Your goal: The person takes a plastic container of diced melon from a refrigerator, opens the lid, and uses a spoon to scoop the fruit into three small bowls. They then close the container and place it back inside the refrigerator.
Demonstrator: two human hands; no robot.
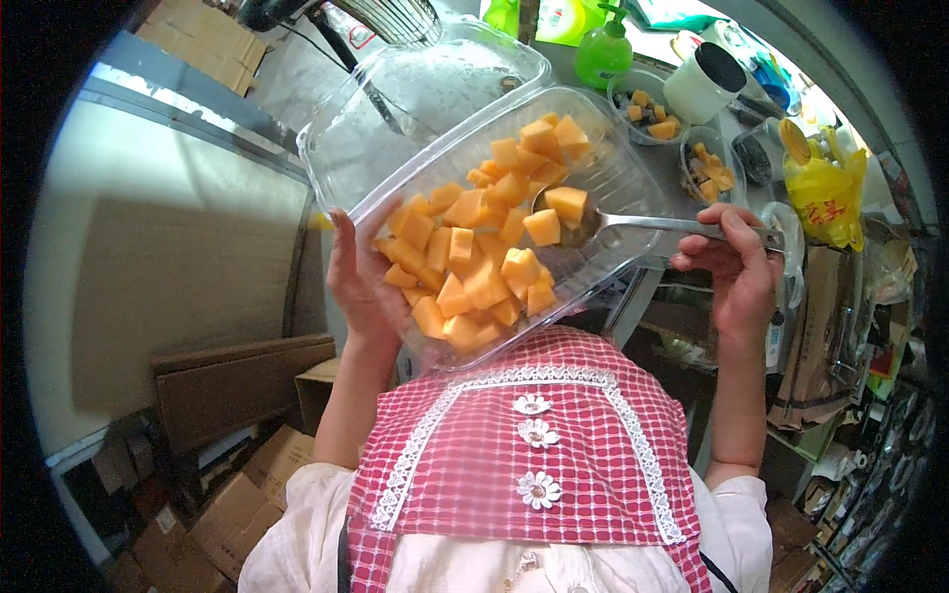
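Observation:
In front of my chest is a clear plastic clamshell box (618,168) with its transparent lid (435,74) hinged open on the far side. Orange melon cubes (470,272) fill much of it. My left hand (358,282) grips the box at its left end, thumb up along the side, other fingers hidden beneath or behind it. A metal spoon (657,225) reaches in from the right, its bowl among the cubes with a couple of pieces on or against it. My right hand (730,262) holds the spoon's handle between thumb and fingers.
Beyond the box on the counter stand two clear cups (647,109) (710,168) with melon pieces, a white jar with a dark top (705,81) and a green pump bottle (603,51). A yellow plastic bag (825,203) sits far right. Cardboard boxes (232,519) are stacked low at left.

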